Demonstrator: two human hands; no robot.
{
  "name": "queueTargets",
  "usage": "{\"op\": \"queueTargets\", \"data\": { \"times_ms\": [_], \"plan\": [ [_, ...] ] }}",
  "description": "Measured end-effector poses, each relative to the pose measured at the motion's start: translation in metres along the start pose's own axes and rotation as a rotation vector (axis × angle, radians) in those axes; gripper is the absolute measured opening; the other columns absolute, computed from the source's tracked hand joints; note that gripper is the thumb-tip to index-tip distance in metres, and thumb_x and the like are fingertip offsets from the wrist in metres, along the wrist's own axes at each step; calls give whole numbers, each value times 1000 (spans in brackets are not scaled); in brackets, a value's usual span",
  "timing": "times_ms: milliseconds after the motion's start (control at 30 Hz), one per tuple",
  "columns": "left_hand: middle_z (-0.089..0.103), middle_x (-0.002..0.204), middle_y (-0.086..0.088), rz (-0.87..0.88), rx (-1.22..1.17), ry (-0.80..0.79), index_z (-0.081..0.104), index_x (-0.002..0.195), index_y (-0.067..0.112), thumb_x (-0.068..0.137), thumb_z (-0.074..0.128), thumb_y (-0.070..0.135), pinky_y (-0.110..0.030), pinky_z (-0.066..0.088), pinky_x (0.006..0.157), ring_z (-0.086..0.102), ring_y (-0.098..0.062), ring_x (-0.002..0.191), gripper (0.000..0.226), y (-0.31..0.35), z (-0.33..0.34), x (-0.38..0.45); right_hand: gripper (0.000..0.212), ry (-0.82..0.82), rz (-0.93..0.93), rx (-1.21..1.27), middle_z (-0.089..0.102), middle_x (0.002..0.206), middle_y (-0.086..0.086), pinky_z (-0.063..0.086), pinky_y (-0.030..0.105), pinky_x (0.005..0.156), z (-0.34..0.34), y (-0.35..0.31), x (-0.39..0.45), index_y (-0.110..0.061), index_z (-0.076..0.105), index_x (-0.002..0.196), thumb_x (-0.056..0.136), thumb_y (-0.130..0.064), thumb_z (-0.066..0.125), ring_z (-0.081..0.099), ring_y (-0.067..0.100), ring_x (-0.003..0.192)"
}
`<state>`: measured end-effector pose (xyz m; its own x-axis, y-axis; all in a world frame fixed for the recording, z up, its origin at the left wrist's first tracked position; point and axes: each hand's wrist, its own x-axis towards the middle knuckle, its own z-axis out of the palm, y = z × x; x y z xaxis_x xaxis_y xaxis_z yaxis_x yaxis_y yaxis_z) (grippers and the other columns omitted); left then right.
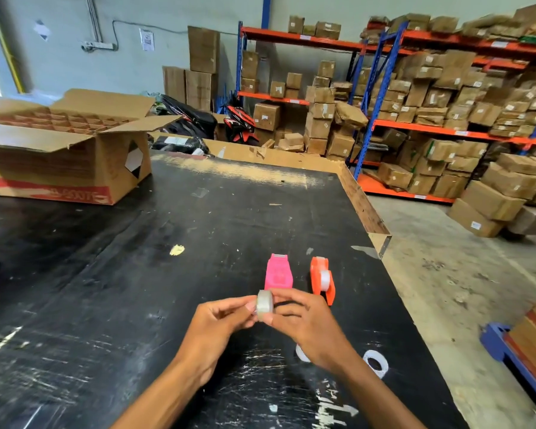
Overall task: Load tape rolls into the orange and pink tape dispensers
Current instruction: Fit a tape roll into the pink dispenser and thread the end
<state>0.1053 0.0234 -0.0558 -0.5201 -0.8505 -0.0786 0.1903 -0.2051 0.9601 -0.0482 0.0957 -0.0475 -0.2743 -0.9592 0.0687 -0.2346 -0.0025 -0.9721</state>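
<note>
A clear tape roll (265,304) is pinched between my left hand (218,328) and my right hand (310,328), just above the black table (136,274). Behind it the pink dispenser (278,272) lies on the table with no roll visible in it. To its right the orange dispenser (322,279) stands on edge with a clear roll seated in it. Two more tape rolls lie flat on the table: one (375,362) right of my right wrist, another (301,353) partly hidden under my right hand.
A large open cardboard box (65,156) with a divider grid sits at the table's far left. The table's right edge (415,320) drops to a concrete floor. Shelving racks (446,119) full of boxes stand beyond. A blue pallet corner (502,342) is at the right.
</note>
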Motion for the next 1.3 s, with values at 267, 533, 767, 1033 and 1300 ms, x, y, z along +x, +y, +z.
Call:
{"op": "queueTargets", "data": {
  "times_ms": [267,533,767,1033,1300],
  "plan": [
    [79,94,-7,86,89,-4,79,92,10,89,60,10,-26,55,87,72,-16,94,19,5,15,-2,38,77,-104,44,72,94,-12,57,25,81,-3,-1,-5,-22,66,107,75,-3,76,69,9,92],
    [80,71,-1,185,413,70,80,79,22,74,79,12,-25,60,72,73,-7,66,12,19,31,8,42,95,-312,-288,64,107,-6,54,21,89,-3,1,0,-21,65,115,76,-9,76,65,7,100],
    [78,65,-7,184,530,106,80,76,12,73,79,10,-36,63,72,74,-14,64,4,16,31,24,41,81,-315,-296,62,104,-12,55,21,89,-7,4,9,-24,65,113,76,-9,75,64,6,99],
    [76,68,-10,176,566,81,65,82,26,76,78,25,-16,53,55,66,-8,55,14,26,41,56,21,214,-284,-505,55,92,-11,53,33,75,-12,-1,36,-30,58,94,76,-22,67,55,6,84],
    [72,111,-8,119,613,110,68,115,5,90,55,2,-22,46,90,67,-17,103,28,0,25,110,35,152,-119,-549,61,80,-11,57,35,79,-43,5,93,-16,66,103,69,-14,78,66,17,79]
  ]
}}
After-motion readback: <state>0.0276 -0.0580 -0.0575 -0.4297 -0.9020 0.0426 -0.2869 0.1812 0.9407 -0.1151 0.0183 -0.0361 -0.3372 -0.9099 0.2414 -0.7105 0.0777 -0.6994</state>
